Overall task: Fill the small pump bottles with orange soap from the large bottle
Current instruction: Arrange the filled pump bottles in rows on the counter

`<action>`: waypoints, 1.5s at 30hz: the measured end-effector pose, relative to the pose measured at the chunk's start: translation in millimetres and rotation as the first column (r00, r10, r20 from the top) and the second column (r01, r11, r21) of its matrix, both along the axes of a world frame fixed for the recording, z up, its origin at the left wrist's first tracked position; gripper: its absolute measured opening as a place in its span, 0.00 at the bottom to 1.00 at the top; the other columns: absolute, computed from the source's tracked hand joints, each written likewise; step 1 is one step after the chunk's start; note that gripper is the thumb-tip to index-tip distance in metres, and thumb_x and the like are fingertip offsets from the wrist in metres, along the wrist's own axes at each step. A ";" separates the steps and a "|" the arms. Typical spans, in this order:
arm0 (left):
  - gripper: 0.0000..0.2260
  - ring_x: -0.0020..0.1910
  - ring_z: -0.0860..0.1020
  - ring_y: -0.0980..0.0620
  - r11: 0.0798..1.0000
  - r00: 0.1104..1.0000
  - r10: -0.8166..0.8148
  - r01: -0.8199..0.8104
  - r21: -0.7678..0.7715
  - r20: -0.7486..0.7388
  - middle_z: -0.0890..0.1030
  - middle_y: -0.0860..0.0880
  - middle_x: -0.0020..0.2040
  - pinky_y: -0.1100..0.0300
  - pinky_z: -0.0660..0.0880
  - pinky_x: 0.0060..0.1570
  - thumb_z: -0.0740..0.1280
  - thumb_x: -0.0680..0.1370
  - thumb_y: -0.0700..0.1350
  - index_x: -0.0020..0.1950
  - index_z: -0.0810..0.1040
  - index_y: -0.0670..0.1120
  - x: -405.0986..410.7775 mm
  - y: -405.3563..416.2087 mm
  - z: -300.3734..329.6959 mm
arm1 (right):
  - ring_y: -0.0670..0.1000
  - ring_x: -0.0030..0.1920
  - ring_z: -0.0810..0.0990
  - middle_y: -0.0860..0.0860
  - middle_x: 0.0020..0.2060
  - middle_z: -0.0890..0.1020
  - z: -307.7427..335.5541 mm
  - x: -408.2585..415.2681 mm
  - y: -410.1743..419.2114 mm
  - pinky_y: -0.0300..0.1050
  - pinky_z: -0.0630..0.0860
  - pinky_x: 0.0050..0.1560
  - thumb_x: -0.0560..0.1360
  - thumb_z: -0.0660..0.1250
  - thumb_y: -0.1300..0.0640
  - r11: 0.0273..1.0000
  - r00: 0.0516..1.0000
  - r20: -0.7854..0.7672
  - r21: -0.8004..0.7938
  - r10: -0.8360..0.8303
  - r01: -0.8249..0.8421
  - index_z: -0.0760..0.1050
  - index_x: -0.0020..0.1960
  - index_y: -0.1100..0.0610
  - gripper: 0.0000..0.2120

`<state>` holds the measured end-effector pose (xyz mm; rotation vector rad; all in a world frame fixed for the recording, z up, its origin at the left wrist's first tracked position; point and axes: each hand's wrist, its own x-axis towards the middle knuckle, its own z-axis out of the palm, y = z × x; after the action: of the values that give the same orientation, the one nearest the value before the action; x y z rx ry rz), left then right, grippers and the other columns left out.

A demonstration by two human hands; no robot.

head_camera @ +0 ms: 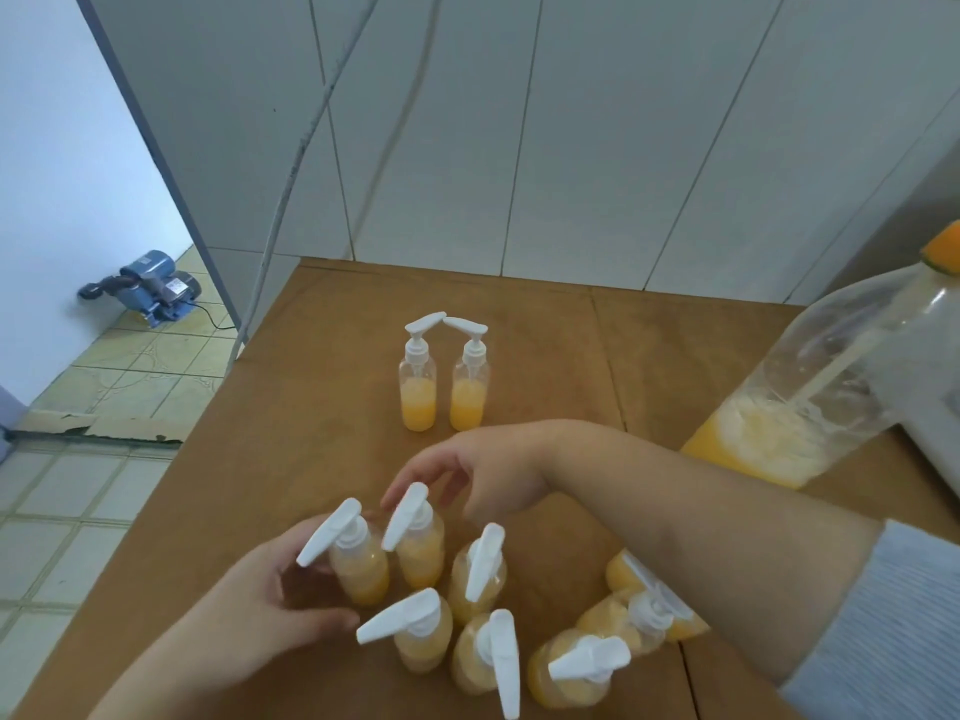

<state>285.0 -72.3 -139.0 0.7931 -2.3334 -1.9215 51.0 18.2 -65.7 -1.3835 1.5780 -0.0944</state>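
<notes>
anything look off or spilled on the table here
No spill shows on the brown table. Two pump bottles at the back stand apart from the near cluster and hold soap only in their lower half, while the near ones look nearly full. The large bottle on the right leans, frothy inside.

Soft even daylight, faint shadows, edges warped

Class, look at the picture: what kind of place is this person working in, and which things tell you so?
Probably a utility or back room at home, used for small-scale bottling: white tiled walls, a water pump on the tiled floor, and a cardboard-covered table.
</notes>
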 end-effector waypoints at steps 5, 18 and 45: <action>0.17 0.48 0.82 0.51 0.991 0.995 0.099 -0.099 -0.087 -0.002 0.85 0.47 0.46 0.65 0.76 0.48 0.75 0.67 0.32 0.54 0.82 0.44 -12.4 10.0 2.9 | 0.48 0.63 0.73 0.43 0.61 0.75 0.7 5.5 -5.8 0.54 0.71 0.64 0.70 0.71 0.64 1.000 0.999 0.033 0.015 0.011 -0.012 0.72 0.65 0.45 0.27; 0.19 0.42 0.82 0.59 0.875 0.898 0.431 -0.440 -0.201 -0.090 0.84 0.52 0.44 0.76 0.73 0.37 0.75 0.68 0.33 0.54 0.80 0.50 -51.0 -9.3 -5.6 | 0.46 0.44 0.77 0.45 0.45 0.79 1.4 -0.2 6.3 0.41 0.77 0.44 0.67 0.74 0.56 0.960 0.978 -0.188 -0.277 -0.095 0.040 0.76 0.59 0.49 0.21; 0.24 0.52 0.72 0.51 0.816 0.897 0.435 -0.354 -0.456 0.082 0.76 0.48 0.60 0.57 0.69 0.48 0.73 0.73 0.44 0.66 0.70 0.47 -134.2 -82.7 -9.4 | 0.46 0.36 0.78 0.48 0.38 0.79 2.3 -71.7 0.3 0.37 0.73 0.33 0.67 0.76 0.54 0.700 0.585 -0.395 -0.289 -0.708 0.653 0.74 0.49 0.54 0.15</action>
<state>150.8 -155.0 -148.4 1.3145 -2.3091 -1.1478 -20.7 18.6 -63.3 -0.8121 2.5207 -0.3324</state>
